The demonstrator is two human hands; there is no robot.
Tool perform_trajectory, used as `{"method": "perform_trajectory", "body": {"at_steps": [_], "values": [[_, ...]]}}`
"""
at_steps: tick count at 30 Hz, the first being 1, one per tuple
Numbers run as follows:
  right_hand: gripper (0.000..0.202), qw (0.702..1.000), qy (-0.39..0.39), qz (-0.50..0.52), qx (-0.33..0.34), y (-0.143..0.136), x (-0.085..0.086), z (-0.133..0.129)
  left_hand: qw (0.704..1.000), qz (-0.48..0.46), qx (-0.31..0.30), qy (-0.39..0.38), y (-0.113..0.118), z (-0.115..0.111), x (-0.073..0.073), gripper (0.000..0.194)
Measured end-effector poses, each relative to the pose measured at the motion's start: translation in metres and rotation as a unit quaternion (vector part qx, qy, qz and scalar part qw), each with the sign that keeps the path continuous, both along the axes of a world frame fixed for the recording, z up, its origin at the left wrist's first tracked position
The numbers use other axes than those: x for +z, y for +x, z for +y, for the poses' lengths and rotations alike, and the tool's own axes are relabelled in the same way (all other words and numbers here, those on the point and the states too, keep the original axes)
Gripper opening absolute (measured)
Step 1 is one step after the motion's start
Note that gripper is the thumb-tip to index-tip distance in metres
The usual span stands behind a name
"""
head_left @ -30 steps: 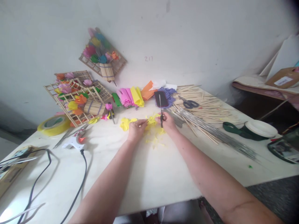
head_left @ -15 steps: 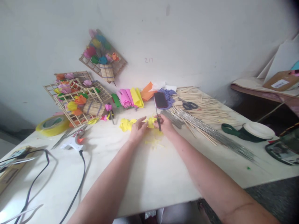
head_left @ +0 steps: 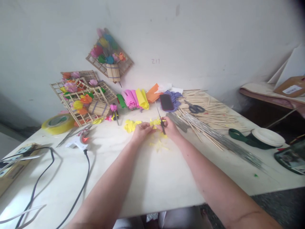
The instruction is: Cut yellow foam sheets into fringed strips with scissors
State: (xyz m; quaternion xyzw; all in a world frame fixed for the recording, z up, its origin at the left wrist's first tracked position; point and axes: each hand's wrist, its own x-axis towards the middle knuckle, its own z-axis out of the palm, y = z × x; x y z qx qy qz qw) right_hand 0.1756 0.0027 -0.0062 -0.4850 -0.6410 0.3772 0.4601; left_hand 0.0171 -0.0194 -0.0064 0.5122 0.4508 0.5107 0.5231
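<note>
Near the middle of the white table [head_left: 143, 178], my left hand [head_left: 143, 129] pinches a yellow paper piece [head_left: 155, 122]. My right hand [head_left: 169, 126] is wrapped round a pair of dark-handled scissors [head_left: 162, 124], whose blades point up and away, close to the yellow piece. The right fingertips also lie near that piece. Yellow petals [head_left: 130, 126] form a pile just left of my left hand. Thin yellow scraps [head_left: 159, 146] are scattered on the table below both hands.
Rolled coloured paper [head_left: 135, 98], a phone [head_left: 166, 102], wooden sticks [head_left: 214, 111], wires [head_left: 221, 140] and blue-handled scissors [head_left: 196, 108] lie behind and to the right. Flower frames [head_left: 82, 98], tape [head_left: 58, 123], a glue gun [head_left: 77, 142] and a power strip [head_left: 17, 162] are at left.
The view has shifted slightly, so the scene sits further right. My left fingers have closed together at the yellow piece. The scissors have tilted more to the left.
</note>
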Motion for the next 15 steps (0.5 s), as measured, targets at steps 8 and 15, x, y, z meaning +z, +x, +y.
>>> {"method": "perform_trajectory", "body": {"at_steps": [8,15], "values": [[0.032,0.981,-0.118,0.061,0.140,0.009,0.014,-0.014,0.995,-0.101,-0.002,-0.004,-0.008,0.004,-0.002,0.028],[0.029,0.971,-0.138,0.044,0.188,0.016,0.012,-0.013,0.985,-0.171,-0.023,-0.005,-0.012,0.004,0.001,0.024]]}}
